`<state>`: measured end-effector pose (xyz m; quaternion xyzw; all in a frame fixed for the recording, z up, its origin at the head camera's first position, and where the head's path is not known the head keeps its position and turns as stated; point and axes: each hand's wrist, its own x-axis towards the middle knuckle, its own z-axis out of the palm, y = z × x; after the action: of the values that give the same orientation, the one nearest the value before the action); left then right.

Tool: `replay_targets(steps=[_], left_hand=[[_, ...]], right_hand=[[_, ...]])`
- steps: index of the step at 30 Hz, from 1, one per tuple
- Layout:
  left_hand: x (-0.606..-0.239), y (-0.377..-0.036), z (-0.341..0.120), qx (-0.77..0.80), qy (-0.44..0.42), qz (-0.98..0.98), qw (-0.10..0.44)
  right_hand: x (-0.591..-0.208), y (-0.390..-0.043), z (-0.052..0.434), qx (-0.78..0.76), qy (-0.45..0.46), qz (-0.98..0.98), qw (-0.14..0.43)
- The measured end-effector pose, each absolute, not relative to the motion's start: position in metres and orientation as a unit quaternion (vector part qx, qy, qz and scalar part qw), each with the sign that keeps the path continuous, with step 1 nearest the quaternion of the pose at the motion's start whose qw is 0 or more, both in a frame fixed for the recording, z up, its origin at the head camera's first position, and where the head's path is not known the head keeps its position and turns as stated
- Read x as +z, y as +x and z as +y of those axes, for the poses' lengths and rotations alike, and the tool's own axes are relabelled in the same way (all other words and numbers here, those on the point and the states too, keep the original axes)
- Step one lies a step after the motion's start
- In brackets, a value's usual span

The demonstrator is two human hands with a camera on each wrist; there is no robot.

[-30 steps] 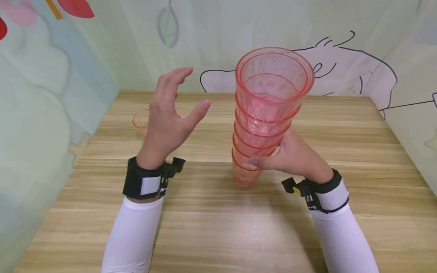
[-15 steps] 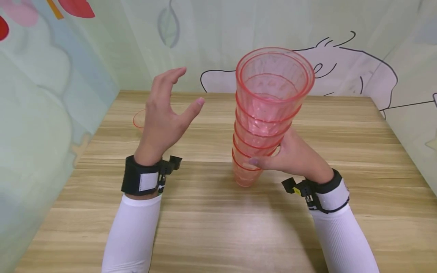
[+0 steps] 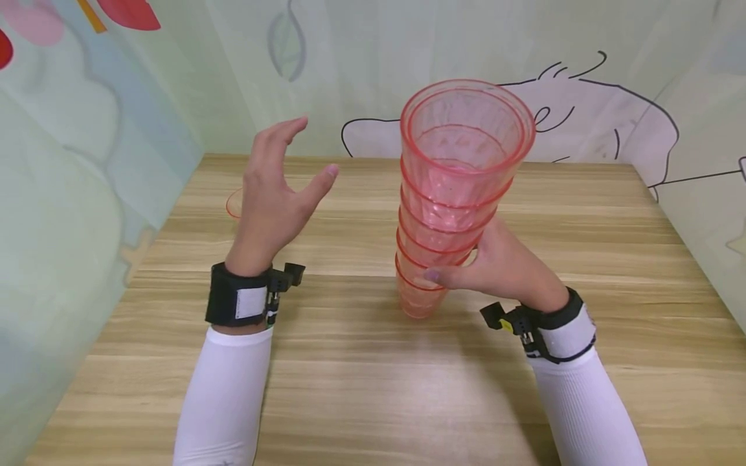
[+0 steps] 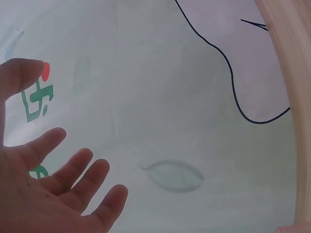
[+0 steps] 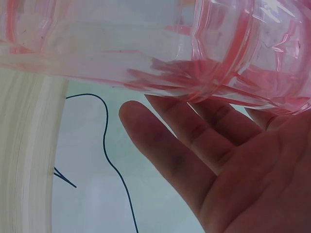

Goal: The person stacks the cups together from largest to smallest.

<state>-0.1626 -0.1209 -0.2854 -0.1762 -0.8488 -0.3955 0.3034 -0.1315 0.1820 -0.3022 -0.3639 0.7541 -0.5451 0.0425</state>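
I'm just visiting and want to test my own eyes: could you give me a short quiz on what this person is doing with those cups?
1. True or false: the right hand grips the tall stack of clear pink plastic cups.
2. Where is the single pink plastic cup? A: on top of the stack. B: on the light wooden table, behind the left hand. C: in the left hand.
3. Fill in: the left hand is raised with its fingers spread and holds ____.

Key:
1. True; thumb and fingers wrap the lower part of the stack.
2. B.
3. Nothing.
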Motion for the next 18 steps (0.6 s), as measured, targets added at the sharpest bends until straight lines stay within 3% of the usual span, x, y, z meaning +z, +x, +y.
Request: replay_targets(steps=[18], left_hand=[[-0.289, -0.166, -0.137, -0.398, -0.115, -0.871, 0.263]], right_hand=[[-0.302, -0.132, 0.180, -0.556, -0.372, 0.742, 0.046]])
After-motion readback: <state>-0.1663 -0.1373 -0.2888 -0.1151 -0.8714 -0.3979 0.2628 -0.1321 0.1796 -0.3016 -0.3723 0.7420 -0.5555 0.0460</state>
